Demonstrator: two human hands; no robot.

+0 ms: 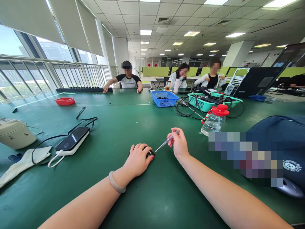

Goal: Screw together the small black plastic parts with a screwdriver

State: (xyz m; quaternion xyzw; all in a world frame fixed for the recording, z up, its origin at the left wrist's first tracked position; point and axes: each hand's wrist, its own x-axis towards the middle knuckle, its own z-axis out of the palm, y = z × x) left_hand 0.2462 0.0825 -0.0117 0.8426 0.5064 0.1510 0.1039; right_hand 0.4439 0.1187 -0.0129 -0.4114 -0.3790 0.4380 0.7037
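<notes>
My left hand (137, 160), with a pale bangle (116, 183) at its wrist, is wrapped over a black computer mouse (150, 154) on the green table (152, 203). My palm and fingers cover most of the mouse; only its right end and a sliver at the left show. Pinched in my right hand (179, 143) is a screwdriver (165, 143) with a clear handle. Its thin metal shaft slants down to the left, and the tip is close beside the mouse's right end. Whether the tip touches it I cannot tell.
At left lie a phone on a white power bank (72, 141), cables, a white cloth (26, 163) and a cream pot (15, 133). Ahead are a red tray (64, 101), a blue basket (164, 102) and a green basket (200, 103). A bottle (213, 122) and dark bag (274, 136) stand right. Several people sit opposite.
</notes>
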